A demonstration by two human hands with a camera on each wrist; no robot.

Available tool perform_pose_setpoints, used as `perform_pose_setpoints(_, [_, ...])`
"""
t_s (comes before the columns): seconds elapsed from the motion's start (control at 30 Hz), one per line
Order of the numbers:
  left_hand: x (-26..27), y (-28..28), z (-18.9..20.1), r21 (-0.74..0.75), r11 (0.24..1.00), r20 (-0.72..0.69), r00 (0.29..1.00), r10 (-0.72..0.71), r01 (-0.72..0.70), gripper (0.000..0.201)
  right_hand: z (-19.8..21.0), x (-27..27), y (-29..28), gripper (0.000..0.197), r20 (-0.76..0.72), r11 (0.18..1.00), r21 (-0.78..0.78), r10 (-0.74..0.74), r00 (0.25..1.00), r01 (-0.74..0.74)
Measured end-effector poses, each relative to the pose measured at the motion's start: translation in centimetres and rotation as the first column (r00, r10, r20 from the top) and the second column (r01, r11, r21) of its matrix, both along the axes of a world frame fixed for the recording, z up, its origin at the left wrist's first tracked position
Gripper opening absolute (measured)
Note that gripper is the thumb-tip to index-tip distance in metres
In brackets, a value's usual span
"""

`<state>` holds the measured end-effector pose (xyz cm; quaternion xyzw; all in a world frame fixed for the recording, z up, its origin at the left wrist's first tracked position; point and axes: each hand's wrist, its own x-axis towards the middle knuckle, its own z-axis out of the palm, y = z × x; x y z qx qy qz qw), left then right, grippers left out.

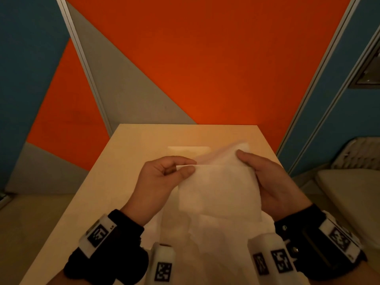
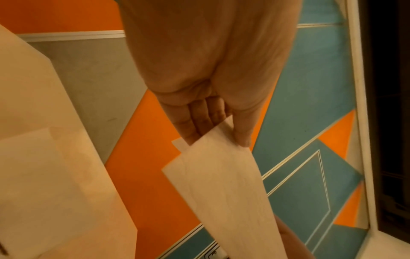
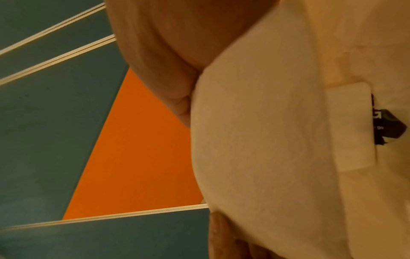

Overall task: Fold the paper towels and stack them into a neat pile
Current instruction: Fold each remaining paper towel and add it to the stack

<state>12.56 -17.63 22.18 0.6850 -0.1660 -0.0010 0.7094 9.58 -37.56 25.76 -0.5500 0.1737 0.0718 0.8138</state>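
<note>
1. I hold one paper towel [image 1: 218,188] in the air above the table [image 1: 131,153], between my two hands, on the near side of the tabletop.
2. My left hand [image 1: 162,177] pinches the towel's upper left corner: thumb and forefinger are closed on the edge, with the other fingers curled behind. The left wrist view shows the same, thumb on one face and fingers on the other.
3. My right hand [image 1: 267,182] grips the right edge, thumb [image 1: 246,156] on the face towards me and the fingers hidden behind the sheet. How far they wrap I cannot tell.
4. The relation that matters: the towel spans left to right between my grips, and its free length hangs down and towards me. Its upper right corner rises beyond my right thumb, blurred, towards the far side.
5. Both hands are at the top edge, about level, so neither is nearer to the hanging bottom edge. I judge the next fold would bring one held side across to the other, or the top down to the bottom.
6. Below the held sheet, more unfolded towels [image 1: 205,243] lie loose on the near part of the table.
7. A flat pale rectangle [image 1: 189,150] lies on the far middle of the table, probably the pile of folded towels, well beyond my hands.
</note>
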Motion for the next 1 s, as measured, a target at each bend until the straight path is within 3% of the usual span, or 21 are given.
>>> perform_pose_setpoints(0.13, [0.2, 0.0, 0.2, 0.117, 0.988, 0.167, 0.983, 0.078, -0.098, 0.013, -0.5, 0.0, 0.0, 0.022, 0.053, 0.998, -0.040, -0.038, 0.998, 0.040])
perform_pose_setpoints(0.23, [0.5, 0.2, 0.2, 0.331, 0.910, 0.385, 0.916, 0.112, -0.250, 0.019, -1.6, 0.4, 0.1, 0.071, 0.192, 0.907, -0.403, -0.051, 0.980, 0.126])
perform_pose_setpoints(0.3, [0.7, 0.3, 0.3, 0.451, 0.830, 0.487, 0.870, 0.078, -0.327, 0.020, -2.1, 0.4, 0.1, 0.102, 0.312, 0.688, -0.708, 0.103, 0.945, 0.159])
perform_pose_setpoints(0.33, [0.8, 0.2, 0.6, 0.482, 0.817, 0.500, 0.865, 0.042, -0.318, 0.021, -2.4, 0.5, 0.1, 0.106, 0.316, 0.514, -0.843, 0.240, 0.918, 0.156])
perform_pose_setpoints(0.37, [0.8, 0.1, 0.7, 0.488, 0.827, 0.492, 0.870, 0.001, -0.277, 0.021, -2.8, 0.7, 0.0, 0.103, 0.264, 0.337, -0.931, 0.364, 0.893, 0.138])
perform_pose_setpoints(0.4, [0.7, 0.0, 0.8, 0.472, 0.853, 0.470, 0.882, -0.029, -0.223, 0.020, -2.9, 0.9, 0.0, 0.092, 0.192, 0.215, -0.971, 0.446, 0.874, 0.103])
perform_pose_setpoints(0.43, [0.7, -0.1, 0.9, 0.433, 0.885, 0.444, 0.895, -0.040, -0.175, 0.016, -3.0, 1.0, -0.1, 0.074, 0.157, 0.184, -0.980, 0.484, 0.861, 0.075])
perform_pose_setpoints(0.47, [0.6, -0.2, 1.1, 0.385, 0.911, 0.406, 0.914, -0.022, -0.148, 0.009, -3.3, 1.2, -0.3, 0.054, 0.174, 0.232, -0.970, 0.490, 0.854, 0.065])
perform_pose_setpoints(0.53, [0.6, -0.3, 1.2, 0.270, 0.954, 0.282, 0.958, 0.051, -0.130, 0.008, -3.4, 1.3, -0.8, 0.024, 0.275, 0.475, -0.878, 0.416, 0.867, 0.051])
perform_pose_setpoints(0.6, [0.5, -0.3, 1.1, 0.170, 0.976, 0.173, 0.979, 0.105, -0.135, 0.012, -3.0, 1.2, -1.2, 0.012, 0.325, 0.726, -0.688, 0.279, 0.903, 0.023])
perform_pose_setpoints(0.67, [0.3, -0.2, 1.0, 0.067, 0.989, 0.056, 0.990, 0.129, -0.133, 0.010, -2.5, 1.0, -1.6, 0.012, 0.337, 0.877, -0.480, 0.160, 0.928, 0.022])
perform_pose_setpoints(0.8, [-0.2, -0.1, 0.7, -0.051, 0.998, -0.090, 0.995, 0.034, -0.038, 0.025, -1.2, 1.2, -2.0, 0.010, 0.297, 0.961, -0.276, 0.055, 0.953, 0.031])
perform_pose_setpoints(0.9, [-0.6, 0.1, 0.7, -0.042, 0.990, -0.118, 0.984, -0.135, 0.131, 0.044, 0.0, 1.4, -2.0, 0.009, 0.304, 0.964, -0.267, 0.076, 0.949, 0.008])
perform_pose_setpoints(1.0, [-0.7, 0.1, 1.0, 0.024, 0.962, -0.131, 0.955, -0.267, 0.272, 0.040, 1.0, 1.8, -1.8, 0.006, 0.285, 0.940, -0.331, 0.184, 0.941, -0.083])
